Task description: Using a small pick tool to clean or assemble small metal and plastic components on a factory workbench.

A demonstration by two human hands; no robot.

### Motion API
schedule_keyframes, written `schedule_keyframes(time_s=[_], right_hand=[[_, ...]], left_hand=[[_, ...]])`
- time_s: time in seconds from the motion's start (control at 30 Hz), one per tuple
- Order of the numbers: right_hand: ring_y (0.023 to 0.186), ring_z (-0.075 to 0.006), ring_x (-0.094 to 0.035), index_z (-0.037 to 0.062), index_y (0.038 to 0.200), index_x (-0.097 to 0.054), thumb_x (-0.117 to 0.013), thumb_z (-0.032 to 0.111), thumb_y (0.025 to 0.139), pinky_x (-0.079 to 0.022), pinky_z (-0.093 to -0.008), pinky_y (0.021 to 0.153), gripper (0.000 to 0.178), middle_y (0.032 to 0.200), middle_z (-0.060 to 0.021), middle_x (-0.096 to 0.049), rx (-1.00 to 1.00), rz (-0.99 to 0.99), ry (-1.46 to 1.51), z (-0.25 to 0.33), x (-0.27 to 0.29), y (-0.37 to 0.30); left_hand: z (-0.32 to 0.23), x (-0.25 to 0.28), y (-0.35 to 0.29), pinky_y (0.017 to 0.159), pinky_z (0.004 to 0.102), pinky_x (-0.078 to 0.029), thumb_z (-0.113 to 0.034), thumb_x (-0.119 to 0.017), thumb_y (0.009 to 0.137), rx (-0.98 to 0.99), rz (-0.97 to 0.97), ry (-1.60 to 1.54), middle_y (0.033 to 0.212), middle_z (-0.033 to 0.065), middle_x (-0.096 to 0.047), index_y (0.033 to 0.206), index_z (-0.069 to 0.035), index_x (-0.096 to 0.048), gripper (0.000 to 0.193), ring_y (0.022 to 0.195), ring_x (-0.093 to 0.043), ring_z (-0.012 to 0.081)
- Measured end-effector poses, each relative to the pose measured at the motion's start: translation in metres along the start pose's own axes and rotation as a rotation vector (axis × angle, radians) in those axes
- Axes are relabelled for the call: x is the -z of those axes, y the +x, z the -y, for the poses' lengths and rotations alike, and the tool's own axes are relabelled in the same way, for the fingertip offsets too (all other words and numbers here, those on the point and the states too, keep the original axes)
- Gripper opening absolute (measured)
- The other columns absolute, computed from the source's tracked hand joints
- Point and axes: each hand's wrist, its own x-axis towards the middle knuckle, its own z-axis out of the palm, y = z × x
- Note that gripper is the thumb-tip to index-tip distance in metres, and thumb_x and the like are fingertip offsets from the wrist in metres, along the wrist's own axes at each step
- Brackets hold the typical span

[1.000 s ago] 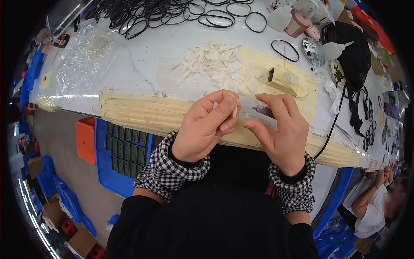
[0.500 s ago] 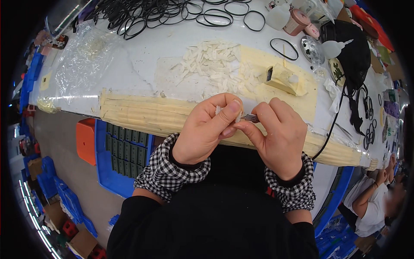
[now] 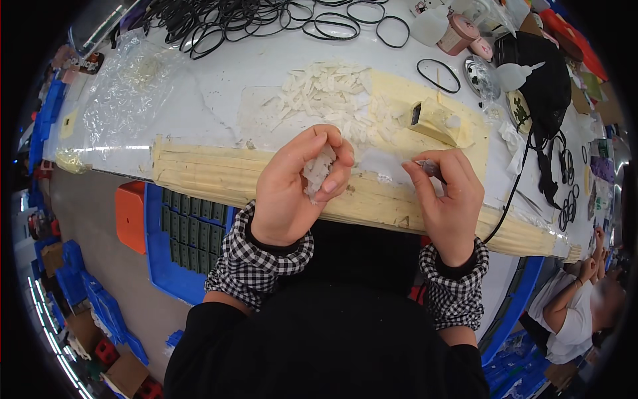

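Observation:
My left hand (image 3: 297,183) is curled around several small translucent white pieces (image 3: 318,171), which show in its palm between thumb and fingers. To its right, my right hand (image 3: 453,199) pinches a small grey metal blade (image 3: 432,168) between thumb and fingers; most of the blade is hidden. The two hands are apart, both above the table's near edge. Beyond them lies a loose heap of white pieces (image 3: 325,96), spread partly onto a pale yellow sheet (image 3: 432,96). A yellow taped block (image 3: 438,126) with a dark end rests on that sheet.
Black rubber rings (image 3: 232,26) pile up at the far side. Clear plastic film (image 3: 126,93) lies at left. A black bag (image 3: 545,80), squeeze bottles and a cable crowd the right. Yellow tape (image 3: 206,169) covers the near edge; a blue crate (image 3: 159,253) stands below.
My hands have separated: the left moved slightly left and its palm turned to show the white pieces, while the right moved right with the blade.

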Motion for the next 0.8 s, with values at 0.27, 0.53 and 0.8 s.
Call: schedule_keyframes(time_s=[0.27, 0.53, 0.8], right_hand=[[0.064, -0.0257, -0.059, 0.0074, 0.084, -0.059, -0.069, 0.006, 0.073, -0.045, -0.0342, 0.055, 0.015, 0.08, -0.0066, -0.056, 0.031, 0.098, -0.278, 0.004, -0.006, 0.001], [0.065, -0.0257, -0.059, 0.0034, 0.084, -0.058, -0.065, -0.003, 0.071, -0.047, -0.0316, 0.057, 0.017, 0.08, -0.0085, -0.056, -0.03, 0.139, 0.057, 0.013, -0.008, 0.004], [0.063, -0.0226, -0.059, 0.0015, 0.084, -0.058, -0.069, 0.002, 0.074, -0.048, -0.0294, 0.055, 0.015, 0.078, -0.009, -0.056, 0.004, 0.166, 0.205, 0.034, -0.005, 0.008]], left_hand=[[-0.002, 0.004, -0.001, 0.049, 0.0203, -0.029, -0.02, -0.039, 0.098, -0.068, -0.07, -0.062, 0.078, 0.0031, -0.053, 0.091, -0.004, -0.051, 0.021, 0.056, -0.039, 0.0073], [0.011, -0.015, 0.001, 0.052, 0.0173, -0.028, -0.014, -0.056, 0.093, 0.029, -0.152, 0.23, 0.076, -0.0028, -0.05, 0.099, -0.001, -0.055, 0.015, 0.06, -0.036, 0.0025], [0.018, -0.01, 0.003, 0.053, 0.0161, -0.03, -0.02, -0.054, 0.095, 0.05, -0.048, 0.269, 0.079, -0.0007, -0.057, 0.095, -0.004, -0.054, 0.015, 0.059, -0.035, 0.0023]])
